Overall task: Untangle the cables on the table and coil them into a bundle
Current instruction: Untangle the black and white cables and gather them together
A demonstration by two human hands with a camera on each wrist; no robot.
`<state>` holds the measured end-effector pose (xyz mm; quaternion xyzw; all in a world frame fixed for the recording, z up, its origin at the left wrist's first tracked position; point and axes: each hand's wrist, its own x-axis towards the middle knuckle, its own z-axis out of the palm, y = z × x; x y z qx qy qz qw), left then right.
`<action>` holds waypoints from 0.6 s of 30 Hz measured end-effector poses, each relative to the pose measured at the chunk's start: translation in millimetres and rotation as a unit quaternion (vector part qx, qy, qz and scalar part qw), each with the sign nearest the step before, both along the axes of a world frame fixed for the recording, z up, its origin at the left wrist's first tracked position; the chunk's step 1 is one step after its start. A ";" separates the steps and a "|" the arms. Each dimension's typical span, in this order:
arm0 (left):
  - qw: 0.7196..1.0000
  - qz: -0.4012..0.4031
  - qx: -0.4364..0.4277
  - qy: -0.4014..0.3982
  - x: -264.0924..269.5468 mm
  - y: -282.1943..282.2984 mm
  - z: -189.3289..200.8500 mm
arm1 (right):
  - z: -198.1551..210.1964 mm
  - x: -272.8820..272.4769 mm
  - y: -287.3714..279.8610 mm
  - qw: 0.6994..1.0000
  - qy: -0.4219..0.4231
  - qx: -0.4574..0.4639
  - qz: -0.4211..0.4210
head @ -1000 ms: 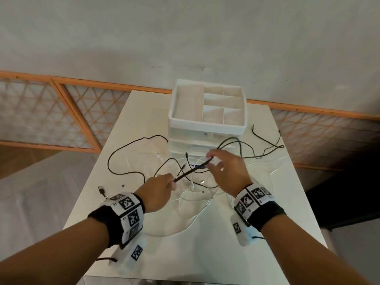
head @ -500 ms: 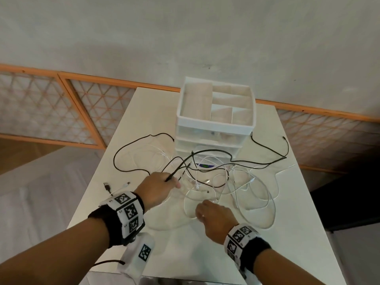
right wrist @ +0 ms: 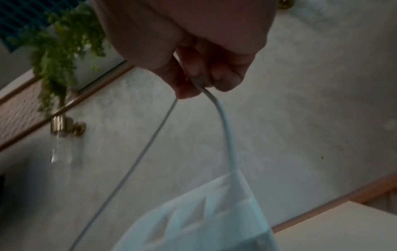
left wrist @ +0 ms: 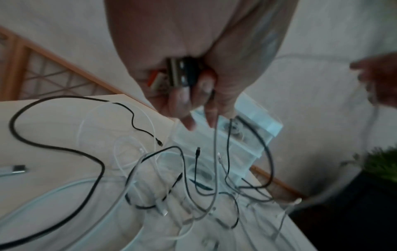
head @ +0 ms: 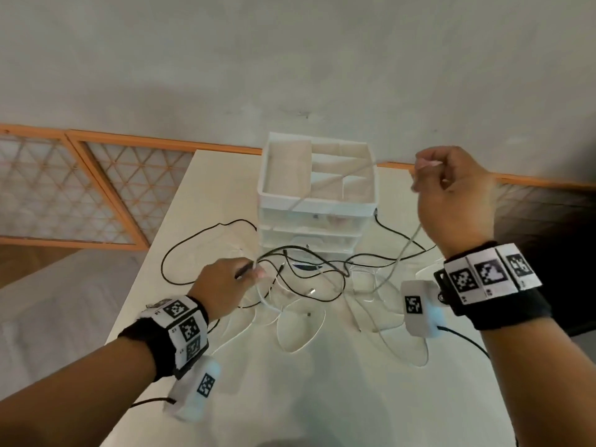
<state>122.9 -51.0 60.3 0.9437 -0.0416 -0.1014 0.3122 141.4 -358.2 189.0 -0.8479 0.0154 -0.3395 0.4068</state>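
A tangle of black cables (head: 322,264) and white cables (head: 300,330) lies on the white table (head: 322,398) in front of the organizer. My left hand (head: 225,282) stays low over the tangle and grips cable plugs (left wrist: 182,74) with black and white leads hanging from it. My right hand (head: 451,191) is raised high at the right and pinches a white cable (right wrist: 225,127). That cable runs taut in two strands, one down to the table (head: 403,250) and one across the organizer toward my left hand.
A white drawer organizer (head: 317,191) with open top compartments stands at the table's far middle. A loose plug (left wrist: 19,168) lies at the table's left edge. An orange-framed lattice panel (head: 80,188) and a grey wall stand behind. A plant (right wrist: 60,42) hangs to the right.
My right hand let go of the black cable, dropped to the near white loops, then rose up and right, pulling a white cable taut. The left hand kept its grip.
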 end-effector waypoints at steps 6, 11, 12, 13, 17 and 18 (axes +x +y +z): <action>0.951 0.171 -0.244 0.087 17.6 -15.0 44.7 | -27.6 -23.3 29.2 0.985 0.135 0.043 0.102; 0.911 0.022 -0.401 0.093 4.7 -74.7 80.0 | -25.9 -27.3 78.6 0.933 0.161 0.206 0.246; 0.908 0.002 -0.406 0.107 1.3 -84.1 78.2 | -20.8 -23.5 79.9 0.933 0.147 0.224 0.242; 0.908 -0.011 -0.403 0.114 -0.5 -89.1 73.4 | -14.6 -19.7 77.9 0.937 0.128 0.236 0.225; 0.965 -0.064 -0.248 0.052 0.1 -68.5 38.1 | 3.3 3.6 35.3 0.947 0.011 0.307 0.097; 0.975 -0.069 -0.204 0.051 -0.4 -57.0 25.7 | 6.4 9.8 21.0 0.939 -0.010 0.338 0.060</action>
